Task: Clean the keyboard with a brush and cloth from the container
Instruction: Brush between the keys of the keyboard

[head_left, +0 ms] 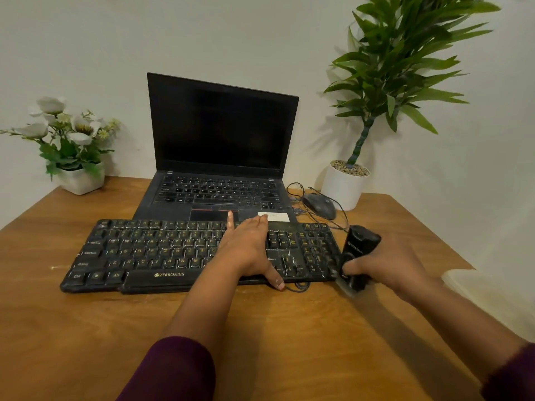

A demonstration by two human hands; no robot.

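A black, dusty Zebronics keyboard (150,253) lies across the wooden table in front of the laptop. My left hand (249,247) rests flat on its right-centre keys with fingers spread, the thumb hanging over the front edge. My right hand (388,264) grips a black brush (359,256) at the keyboard's right end, its pale bristles pointing down at the front right corner. A translucent container (489,299) sits at the right table edge. I see no cloth.
An open black laptop (220,157) stands behind the keyboard. A wired mouse (320,205) and tangled cable lie to its right. A white pot with a tall green plant (346,183) is back right, a flower pot (81,175) back left.
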